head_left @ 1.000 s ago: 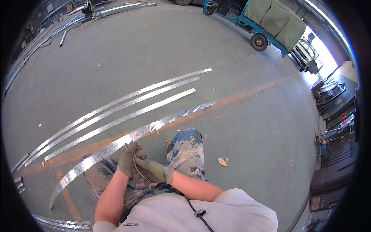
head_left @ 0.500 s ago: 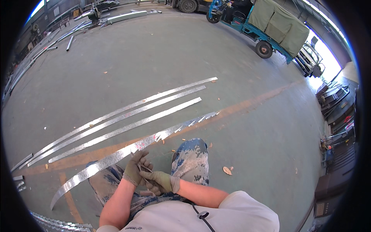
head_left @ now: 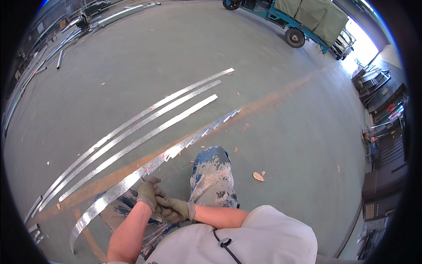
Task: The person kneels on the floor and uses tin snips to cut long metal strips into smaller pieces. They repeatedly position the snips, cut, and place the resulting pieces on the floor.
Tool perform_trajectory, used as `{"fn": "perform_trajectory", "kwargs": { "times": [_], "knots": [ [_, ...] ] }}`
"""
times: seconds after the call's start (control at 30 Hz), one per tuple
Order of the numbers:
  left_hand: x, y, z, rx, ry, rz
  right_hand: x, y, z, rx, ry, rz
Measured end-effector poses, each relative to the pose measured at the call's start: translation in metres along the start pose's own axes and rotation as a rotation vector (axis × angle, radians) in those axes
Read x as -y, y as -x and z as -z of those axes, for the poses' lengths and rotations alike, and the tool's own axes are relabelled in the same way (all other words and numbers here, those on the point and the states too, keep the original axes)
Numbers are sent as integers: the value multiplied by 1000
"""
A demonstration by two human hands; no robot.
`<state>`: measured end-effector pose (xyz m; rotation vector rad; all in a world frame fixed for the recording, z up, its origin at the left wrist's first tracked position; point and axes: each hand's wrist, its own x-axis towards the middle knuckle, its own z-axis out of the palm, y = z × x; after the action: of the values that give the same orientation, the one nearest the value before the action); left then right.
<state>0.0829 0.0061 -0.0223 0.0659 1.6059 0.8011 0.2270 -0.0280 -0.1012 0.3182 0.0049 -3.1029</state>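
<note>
My left hand, in an olive work glove, is held low between my knees with its fingers curled. A thin dark tip shows just beyond it, but the glove hides most of what is there. Touching it from the right is my gloved right hand, its fingers bent inward and their contents hidden. Close beyond my hands, shiny metal strips lie in an overlapping bundle across my left knee's side, with stepped ends at the far right and red marks near the middle.
Three separate metal strips lie farther out on the grey floor. A teal cargo tricycle stands at the far right. Metal profiles lie at the far left. Racks and panels line the right side; a dry leaf lies beside my right knee.
My view has shifted, moving the scene upward and somewhat left. My hands have turned slightly and the right hand sits more under the left; the thin piece between them no longer shows.
</note>
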Motion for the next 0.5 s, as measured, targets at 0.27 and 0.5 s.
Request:
{"fn": "perform_trajectory", "kwargs": {
  "times": [0.27, 0.5],
  "knots": [
    [6, -9, 7, 229, 341, -41, 16, 10, -15, -46, 146, 93],
    [1, -4, 14, 328, 371, -85, 11, 9, -36, -289, 115, 208]
  ]
}}
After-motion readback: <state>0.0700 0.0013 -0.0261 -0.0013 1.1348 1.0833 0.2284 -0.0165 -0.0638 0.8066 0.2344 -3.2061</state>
